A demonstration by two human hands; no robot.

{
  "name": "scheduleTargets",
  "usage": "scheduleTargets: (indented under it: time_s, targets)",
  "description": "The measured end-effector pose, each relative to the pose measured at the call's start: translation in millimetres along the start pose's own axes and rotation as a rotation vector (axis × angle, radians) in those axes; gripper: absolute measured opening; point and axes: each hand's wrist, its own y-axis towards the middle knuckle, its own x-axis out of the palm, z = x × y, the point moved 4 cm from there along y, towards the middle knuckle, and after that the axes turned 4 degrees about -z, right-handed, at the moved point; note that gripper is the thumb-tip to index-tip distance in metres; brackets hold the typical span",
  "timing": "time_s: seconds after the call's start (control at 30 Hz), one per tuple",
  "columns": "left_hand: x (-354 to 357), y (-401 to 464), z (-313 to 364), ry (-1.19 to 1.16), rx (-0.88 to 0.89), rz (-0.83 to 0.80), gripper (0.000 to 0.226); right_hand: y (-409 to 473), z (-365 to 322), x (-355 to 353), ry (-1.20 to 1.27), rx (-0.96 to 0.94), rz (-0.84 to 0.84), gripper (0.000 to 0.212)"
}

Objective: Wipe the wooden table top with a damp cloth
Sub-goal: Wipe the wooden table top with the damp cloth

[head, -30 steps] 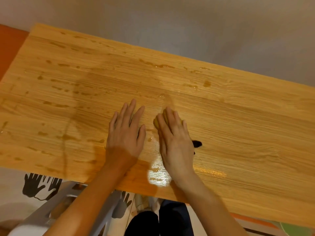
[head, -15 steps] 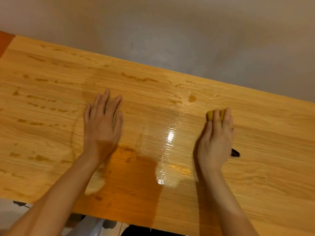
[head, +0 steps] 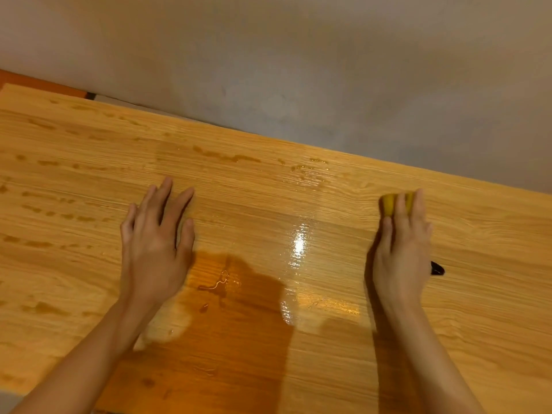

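Note:
The wooden table top [head: 298, 198] fills the view, with a glossy wet streak across its middle and several drops and smears toward the left and far edge. My right hand [head: 401, 252] presses a yellow cloth [head: 389, 204] flat on the wood at the right; only the cloth's front edge shows past my fingertips, and a small dark bit pokes out beside my palm. My left hand [head: 155, 249] lies palm down on the table to the left, fingers spread, holding nothing.
A grey wall [head: 298, 70] runs close along the table's far edge. An orange strip [head: 38, 83] shows at the far left corner. The table's near edge [head: 59, 404] is at the bottom left.
My right hand has slid the cloth to the right, away from my left hand, leaving a wet shiny band behind. The left hand stayed flat on the wood.

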Motion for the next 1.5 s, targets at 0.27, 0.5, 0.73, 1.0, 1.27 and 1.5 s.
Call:
scheduleTargets:
  time_s: [0.27, 0.5, 0.73, 1.0, 1.27, 1.5]
  targets:
    - [0, 2, 0, 0.019, -0.003, -0.013, 0.049, -6, -158, 93, 0.002, -0.409, -0.061, 0.062]
    - [-1, 2, 3, 0.013, -0.022, -0.027, 0.049, 40, -42, 21, 0.026, -0.190, -0.045, 0.038]
    - [-2, 6, 3, -0.003, -0.037, -0.048, 0.050, 51, -108, 56, 0.002, -0.107, 0.051, 0.044]
    - [-1, 6, 6, 0.007, -0.042, -0.052, 0.049, 59, -128, 69, 0.035, -0.374, -0.180, 0.044]
    - [-1, 7, 4, 0.029, -0.047, -0.047, 0.048, 65, -72, 35, -0.003, 0.006, -0.011, 0.047]
    - [0, 6, 3, 0.012, -0.070, -0.051, 0.050, 36, -248, 138, 0.017, -0.541, -0.209, 0.051]
